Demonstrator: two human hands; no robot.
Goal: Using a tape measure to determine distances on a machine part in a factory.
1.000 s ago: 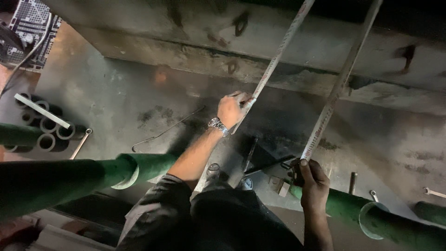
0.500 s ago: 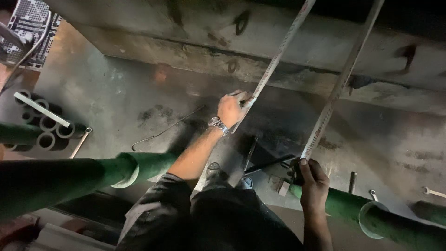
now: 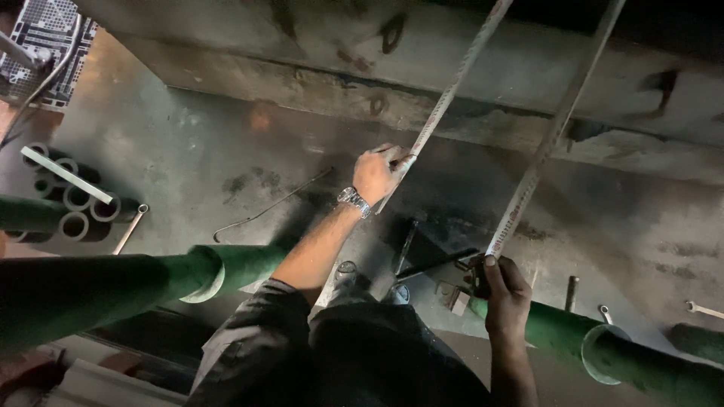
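Two runs of measuring tape (image 3: 452, 90) cross the upper right of the frame, long axis slanting from lower left to upper right, both leaving the frame at the top. Left hand (image 3: 379, 173), centre frame, is closed on the left run, pinching it against the grey concrete floor (image 3: 188, 151); wristwatch (image 3: 353, 200) on that wrist. Right hand (image 3: 504, 290), lower right, is wrapped around the dark tape case (image 3: 477, 275), where the right run (image 3: 550, 136) feeds out. So tape lies up and right of both hands; the right hand sits at its origin, the left further along. Green pipes (image 3: 113, 283) cross lower left and lower right (image 3: 603, 347). Stacked pipe offcuts (image 3: 72, 200) at left edge, bent wire (image 3: 264, 207) on floor, spanner (image 3: 705, 307) far right.
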